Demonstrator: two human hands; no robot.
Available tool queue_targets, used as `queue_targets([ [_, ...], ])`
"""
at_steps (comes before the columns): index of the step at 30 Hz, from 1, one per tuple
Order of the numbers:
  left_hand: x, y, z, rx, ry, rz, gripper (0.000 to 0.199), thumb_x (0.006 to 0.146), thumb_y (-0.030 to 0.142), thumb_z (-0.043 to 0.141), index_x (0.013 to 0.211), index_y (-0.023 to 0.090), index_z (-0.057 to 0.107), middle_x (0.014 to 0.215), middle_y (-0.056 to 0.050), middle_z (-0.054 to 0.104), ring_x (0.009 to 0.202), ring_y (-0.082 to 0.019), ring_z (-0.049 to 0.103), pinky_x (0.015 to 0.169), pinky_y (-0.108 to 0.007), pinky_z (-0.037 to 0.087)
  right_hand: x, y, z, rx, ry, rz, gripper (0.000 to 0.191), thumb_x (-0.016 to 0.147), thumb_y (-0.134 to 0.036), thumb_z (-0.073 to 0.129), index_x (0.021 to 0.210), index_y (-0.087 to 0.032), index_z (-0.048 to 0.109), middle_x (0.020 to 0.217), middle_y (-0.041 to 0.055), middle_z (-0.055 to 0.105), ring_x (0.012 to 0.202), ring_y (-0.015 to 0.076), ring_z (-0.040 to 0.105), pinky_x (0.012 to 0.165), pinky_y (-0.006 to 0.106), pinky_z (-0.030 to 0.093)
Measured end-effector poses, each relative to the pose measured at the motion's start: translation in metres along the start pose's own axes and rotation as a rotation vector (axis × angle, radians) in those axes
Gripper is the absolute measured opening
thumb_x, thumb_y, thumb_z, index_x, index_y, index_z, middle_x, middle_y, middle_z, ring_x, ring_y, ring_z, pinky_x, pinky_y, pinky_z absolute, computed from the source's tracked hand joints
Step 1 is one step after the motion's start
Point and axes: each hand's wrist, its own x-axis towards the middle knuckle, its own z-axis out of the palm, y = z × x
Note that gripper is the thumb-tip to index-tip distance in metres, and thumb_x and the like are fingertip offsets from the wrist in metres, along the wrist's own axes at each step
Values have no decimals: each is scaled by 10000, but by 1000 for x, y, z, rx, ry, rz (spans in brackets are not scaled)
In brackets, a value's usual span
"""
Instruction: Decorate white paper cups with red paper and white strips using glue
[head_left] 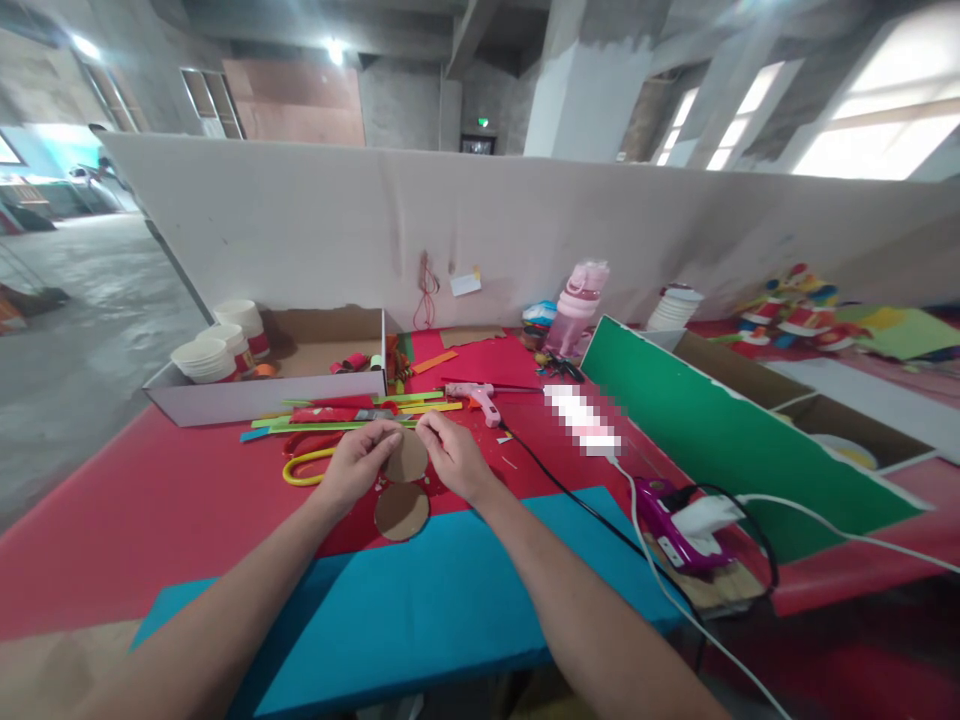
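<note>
Between my two hands is a round cardboard disc (407, 458), pinched at its upper edges. My left hand (361, 458) has thumb and fingers closed on the disc's left side, and my right hand (451, 455) closes on its right side. Just below, a second cardboard disc (402, 511) lies flat on the red table covering. Beside my left hand lie scissors with yellow handles (304, 468), partly hidden by that hand. Beyond my hands rests a pink glue gun (484, 402) with a black cord.
Paper strips (431, 407) lie behind my hands. A white box (277, 398) with paper cups (204, 360) stands back left. On the right are a green-sided box (675, 430), a purple power strip (682, 530) with trailing cables and a pink bottle (576, 308). Blue covering (450, 600) lines the front edge.
</note>
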Motion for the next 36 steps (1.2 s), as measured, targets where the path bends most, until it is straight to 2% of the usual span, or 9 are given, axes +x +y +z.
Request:
queue_targets([
  [8, -2, 0, 1, -177, -68, -104, 276, 792, 407, 648, 909, 158, 669, 736, -23, 624, 628, -126, 535, 555, -214, 416, 2, -1, -11, 90, -134, -41, 213, 926, -298, 419, 751, -198, 486, 718, -7, 502, 682, 135, 474, 639, 234, 353],
  [13, -2, 0, 2, -182, -108, -98, 272, 800, 401, 646, 888, 144, 646, 735, -23, 610, 638, -121, 526, 560, -207, 407, 3, 3, -4, 240, -120, 12, 255, 917, -314, 441, 696, -189, 448, 651, -29, 445, 635, 120, 427, 601, 234, 320],
  [16, -2, -3, 3, -187, -89, -63, 261, 821, 402, 619, 889, 151, 632, 737, -18, 595, 646, -121, 520, 581, -211, 411, 1, 5, 7, 392, -29, 82, 288, 913, -359, 450, 681, -190, 432, 632, -39, 390, 605, 111, 373, 570, 233, 298],
  [19, -1, -9, 6, -162, -42, -5, 236, 825, 390, 614, 880, 161, 628, 764, -15, 591, 697, -129, 523, 630, -217, 421, 0, 8, 19, 641, 86, 230, 294, 886, -413, 486, 696, -199, 418, 645, -46, 369, 571, 102, 330, 522, 222, 282],
  [22, 0, -12, 7, -119, -7, 34, 219, 827, 381, 608, 875, 169, 628, 792, -14, 594, 722, -131, 517, 649, -217, 414, 1, 10, 26, 728, 168, 321, 290, 856, -438, 516, 714, -204, 422, 654, -47, 382, 564, 102, 338, 509, 218, 285],
  [24, 0, -12, 8, -108, 3, 49, 211, 835, 374, 598, 878, 169, 626, 797, -14, 594, 725, -130, 514, 654, -216, 410, 0, 10, 27, 658, 206, 315, 282, 863, -433, 500, 715, -203, 434, 663, -40, 405, 585, 109, 368, 529, 222, 304],
  [30, -1, -8, 11, -130, 5, 10, 228, 830, 382, 603, 877, 160, 621, 762, -8, 592, 684, -123, 511, 623, -216, 410, -3, 7, 27, 205, 354, 224, 289, 929, -378, 400, 700, -205, 439, 654, -24, 460, 632, 129, 431, 594, 243, 314],
  [33, -2, -8, 12, -153, 1, -9, 236, 819, 390, 616, 868, 160, 613, 743, -4, 592, 668, -122, 515, 619, -220, 416, -3, 11, 28, 177, 430, 257, 297, 929, -384, 385, 688, -213, 414, 646, -25, 455, 623, 131, 433, 593, 248, 322],
  [36, -1, -9, 10, -157, 25, -16, 235, 814, 392, 626, 853, 162, 609, 747, -1, 592, 676, -117, 517, 614, -208, 411, 2, 23, 23, 296, 559, 367, 295, 907, -411, 391, 682, -222, 397, 615, -39, 413, 580, 127, 419, 561, 246, 346],
])
